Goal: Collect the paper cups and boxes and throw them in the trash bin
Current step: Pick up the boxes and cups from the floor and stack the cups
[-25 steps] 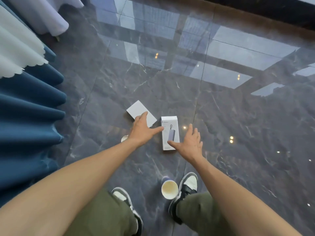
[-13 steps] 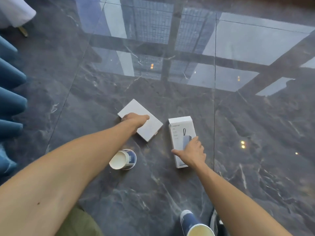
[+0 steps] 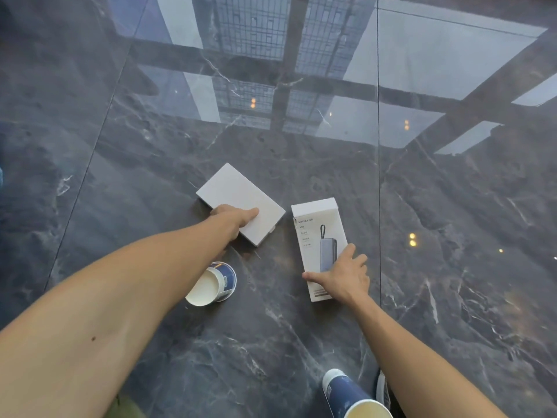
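Note:
Two white boxes lie flat on the dark marble floor. My left hand (image 3: 233,217) rests on the near corner of the plain white box (image 3: 235,194), thumb on top and fingers curled around its edge. My right hand (image 3: 346,274) lies over the lower end of the printed white box (image 3: 315,224), thumb at its left edge, fingers spread on top. A blue and white paper cup (image 3: 212,285) lies on its side below my left forearm. A second blue paper cup (image 3: 351,395) stands at the bottom edge beside my right arm.
The glossy marble floor (image 3: 452,267) mirrors windows and ceiling lights. A shoe (image 3: 382,390) shows partly behind the standing cup. No trash bin is in view.
The view has come closer to the floor. My left hand has closed further around the plain box's edge. My right hand stays on the printed box. The blue curtain has left the view.

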`<state>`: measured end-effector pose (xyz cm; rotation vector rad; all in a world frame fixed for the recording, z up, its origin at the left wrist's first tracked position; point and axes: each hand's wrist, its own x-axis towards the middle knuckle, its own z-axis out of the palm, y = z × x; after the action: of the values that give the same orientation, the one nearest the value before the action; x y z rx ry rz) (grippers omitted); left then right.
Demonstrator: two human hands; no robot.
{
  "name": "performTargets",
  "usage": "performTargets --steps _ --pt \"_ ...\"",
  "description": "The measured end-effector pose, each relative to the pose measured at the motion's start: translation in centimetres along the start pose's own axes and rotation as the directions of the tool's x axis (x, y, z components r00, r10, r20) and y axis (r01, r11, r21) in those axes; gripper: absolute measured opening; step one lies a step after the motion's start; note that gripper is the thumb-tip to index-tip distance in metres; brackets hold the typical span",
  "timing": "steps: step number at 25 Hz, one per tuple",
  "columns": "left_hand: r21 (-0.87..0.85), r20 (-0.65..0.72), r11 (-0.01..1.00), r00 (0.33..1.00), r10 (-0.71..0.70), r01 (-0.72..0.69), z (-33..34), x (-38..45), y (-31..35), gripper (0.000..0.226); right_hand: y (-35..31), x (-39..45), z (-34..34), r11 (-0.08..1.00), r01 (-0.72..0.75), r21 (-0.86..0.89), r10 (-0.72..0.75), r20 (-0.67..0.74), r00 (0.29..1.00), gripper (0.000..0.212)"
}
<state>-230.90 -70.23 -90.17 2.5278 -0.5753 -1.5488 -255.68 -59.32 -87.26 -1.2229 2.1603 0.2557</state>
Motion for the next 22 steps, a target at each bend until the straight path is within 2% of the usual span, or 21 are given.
performTargets --steps 2,4,6,9,12,14,15,18,20,22 --pt "-0.027 -0.082 0.999 0.996 0.040 -0.042 0.5 0.3 0.3 0.111 0.4 0.4 -0.1 0.999 0.017 0.036 -0.017 0.008 1.000 0.101" --pt "0.025 -0.129 0.993 0.985 0.114 -0.112 0.2 -1.9 1.1 0.101 0.8 0.8 -0.4 0.972 0.020 0.233 -0.031 0.044 0.999 0.081" --pt "0.108 -0.142 0.974 0.967 0.211 -0.197 0.5 -2.3 1.3 0.084 1.0 1.0 -1.0 0.897 -0.011 0.441 -0.027 0.079 0.996 0.070" --pt "0.178 -0.111 0.951 0.955 0.276 -0.254 0.9 -2.2 1.5 0.078 0.3 1.3 -1.4 0.732 -0.057 0.678 0.038 0.043 0.998 0.061" --pt "0.243 -0.015 0.926 0.954 0.301 -0.288 1.6 -2.1 1.3 0.060 -0.8 1.8 -2.3 0.501 -0.052 0.864 0.101 0.001 0.995 0.050" --pt "0.316 0.054 0.890 0.943 0.328 -0.327 2.2 -2.8 1.0 0.056 -1.2 1.9 -2.7 0.369 -0.079 0.926 0.075 0.054 0.996 0.044" --pt "0.361 0.075 0.865 0.936 0.345 -0.348 2.6 -3.3 0.8 0.059 -1.5 1.8 -2.5 0.358 -0.096 0.929 0.048 0.084 0.995 0.044" --pt "0.422 0.145 0.800 0.903 0.406 -0.427 4.1 -4.6 0.6 0.060 -1.3 1.5 -0.5 0.427 -0.173 0.887 0.047 0.169 0.984 0.049" --pt "0.415 0.187 0.776 0.879 0.439 -0.476 4.9 -5.5 0.6 0.049 -0.4 1.3 0.8 0.411 -0.270 0.871 0.075 0.263 0.962 0.048" --pt "0.392 0.234 0.761 0.856 0.461 -0.517 5.1 -6.0 0.8 0.039 0.0 1.0 1.1 0.391 -0.329 0.860 0.041 0.341 0.939 0.037"
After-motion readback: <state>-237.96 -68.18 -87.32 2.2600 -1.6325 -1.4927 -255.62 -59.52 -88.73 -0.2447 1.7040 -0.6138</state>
